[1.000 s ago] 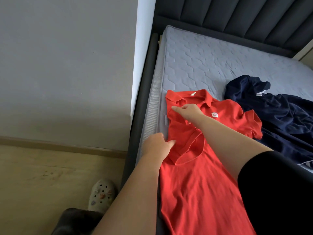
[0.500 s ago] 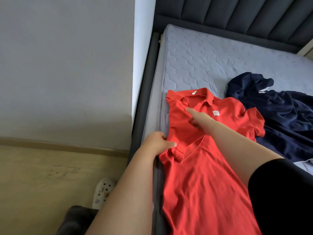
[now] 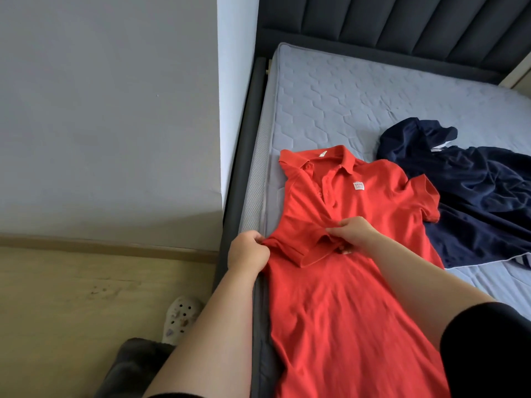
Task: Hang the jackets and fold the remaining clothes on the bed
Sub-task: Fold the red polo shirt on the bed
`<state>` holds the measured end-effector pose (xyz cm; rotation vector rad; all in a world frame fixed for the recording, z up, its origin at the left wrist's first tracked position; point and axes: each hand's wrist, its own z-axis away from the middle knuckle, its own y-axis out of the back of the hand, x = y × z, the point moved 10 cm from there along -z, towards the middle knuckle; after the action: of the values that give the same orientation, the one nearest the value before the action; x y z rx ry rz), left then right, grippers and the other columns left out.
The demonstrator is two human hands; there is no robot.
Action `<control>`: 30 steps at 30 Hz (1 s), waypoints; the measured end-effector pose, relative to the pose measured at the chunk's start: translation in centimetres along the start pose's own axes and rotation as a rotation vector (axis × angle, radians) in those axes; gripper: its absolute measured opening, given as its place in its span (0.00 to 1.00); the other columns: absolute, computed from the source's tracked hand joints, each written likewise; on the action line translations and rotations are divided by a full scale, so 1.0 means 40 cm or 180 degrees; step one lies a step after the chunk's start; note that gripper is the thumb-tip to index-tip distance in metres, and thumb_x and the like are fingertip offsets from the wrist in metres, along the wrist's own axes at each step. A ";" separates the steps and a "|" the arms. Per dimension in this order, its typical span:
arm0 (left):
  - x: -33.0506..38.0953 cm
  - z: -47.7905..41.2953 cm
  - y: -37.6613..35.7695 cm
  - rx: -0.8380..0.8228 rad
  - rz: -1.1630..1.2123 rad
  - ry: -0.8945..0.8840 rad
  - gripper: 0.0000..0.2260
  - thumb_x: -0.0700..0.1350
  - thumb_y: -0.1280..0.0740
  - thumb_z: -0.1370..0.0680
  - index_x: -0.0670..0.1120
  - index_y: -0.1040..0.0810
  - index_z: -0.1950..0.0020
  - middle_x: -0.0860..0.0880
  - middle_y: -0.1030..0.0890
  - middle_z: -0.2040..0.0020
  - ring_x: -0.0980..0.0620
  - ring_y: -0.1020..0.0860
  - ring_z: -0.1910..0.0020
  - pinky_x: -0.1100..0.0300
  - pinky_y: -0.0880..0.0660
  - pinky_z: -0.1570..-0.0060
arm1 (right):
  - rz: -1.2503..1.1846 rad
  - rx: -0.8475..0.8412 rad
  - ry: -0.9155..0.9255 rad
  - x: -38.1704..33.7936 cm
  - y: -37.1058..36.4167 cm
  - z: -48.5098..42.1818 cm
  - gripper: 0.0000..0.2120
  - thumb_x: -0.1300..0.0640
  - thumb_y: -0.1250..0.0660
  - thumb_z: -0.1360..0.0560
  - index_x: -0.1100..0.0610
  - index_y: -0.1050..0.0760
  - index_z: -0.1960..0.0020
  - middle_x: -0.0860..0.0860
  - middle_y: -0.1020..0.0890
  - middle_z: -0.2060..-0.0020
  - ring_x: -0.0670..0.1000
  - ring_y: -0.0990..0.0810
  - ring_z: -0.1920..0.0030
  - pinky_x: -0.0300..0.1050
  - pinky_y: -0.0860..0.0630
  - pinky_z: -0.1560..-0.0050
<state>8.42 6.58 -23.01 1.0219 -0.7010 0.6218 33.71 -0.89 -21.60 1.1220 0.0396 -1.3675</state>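
Against the left side of the view a grey wall stands over a wooden floor, and beside it a dark bed frame holds a pale quilted mattress with a padded headboard at the far end. Along the mattress's near left edge lies a red polo shirt, collar toward the headboard and front side up, its body running down out of the view. A crumpled navy garment lies to its right, touching the shirt's outer sleeve. Both bare forearms reach over the shirt, and the right arm with its black sleeve hides the shirt's lower right part. The left hand grips the shirt's side at the mattress edge, fingers curled into the cloth. The right hand pinches the near sleeve, which is folded inward over the chest. A pale clog shows on the floor below. A small white label sits on the shirt's chest.
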 end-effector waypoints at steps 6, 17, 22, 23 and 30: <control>0.192 0.116 0.038 0.1324 -0.0749 -0.1909 0.22 0.37 0.42 0.32 0.41 0.23 0.39 0.42 0.21 0.46 0.40 0.25 0.46 0.50 0.28 0.47 | 0.1002 0.1687 0.1528 -0.107 0.062 0.099 0.15 0.64 0.37 0.26 0.62 0.27 0.39 0.60 0.24 0.42 0.61 0.28 0.41 0.49 0.33 0.42; 0.009 0.110 -0.103 0.0026 -0.1444 -0.1964 0.27 0.49 0.40 0.22 0.51 0.42 0.24 0.53 0.47 0.22 0.54 0.50 0.24 0.54 0.53 0.26 | 0.2689 0.0727 0.1655 -0.010 -0.116 0.102 0.28 0.51 0.48 0.20 0.53 0.52 0.23 0.49 0.52 0.23 0.48 0.56 0.24 0.55 0.58 0.27; -0.024 0.128 -0.031 0.0089 -0.0613 -0.1393 0.27 0.47 0.34 0.24 0.46 0.37 0.26 0.49 0.35 0.27 0.53 0.39 0.28 0.62 0.45 0.30 | 0.2207 0.1000 0.1793 0.042 -0.153 0.216 0.31 0.54 0.44 0.22 0.56 0.52 0.23 0.53 0.52 0.23 0.51 0.55 0.23 0.52 0.56 0.26; -0.023 0.134 -0.020 0.0079 -0.0575 -0.1319 0.26 0.46 0.33 0.24 0.46 0.36 0.26 0.48 0.32 0.29 0.52 0.37 0.29 0.62 0.42 0.32 | 0.2328 0.0884 0.1773 0.071 -0.173 0.232 0.30 0.52 0.45 0.21 0.55 0.53 0.23 0.53 0.53 0.23 0.51 0.56 0.23 0.51 0.57 0.26; -0.009 0.250 0.007 0.0123 -0.1014 -0.1134 0.04 0.41 0.35 0.26 0.48 0.22 0.55 0.54 0.26 0.60 0.47 0.23 0.55 0.60 0.34 0.61 | 0.2380 0.0328 0.1776 0.181 -0.227 0.322 0.28 0.51 0.50 0.20 0.48 0.55 0.23 0.50 0.55 0.23 0.49 0.57 0.24 0.49 0.59 0.26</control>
<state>5.69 -2.46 -19.66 1.2652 -0.8154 0.1769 21.46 -12.75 -24.79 1.3892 -0.0450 -0.3801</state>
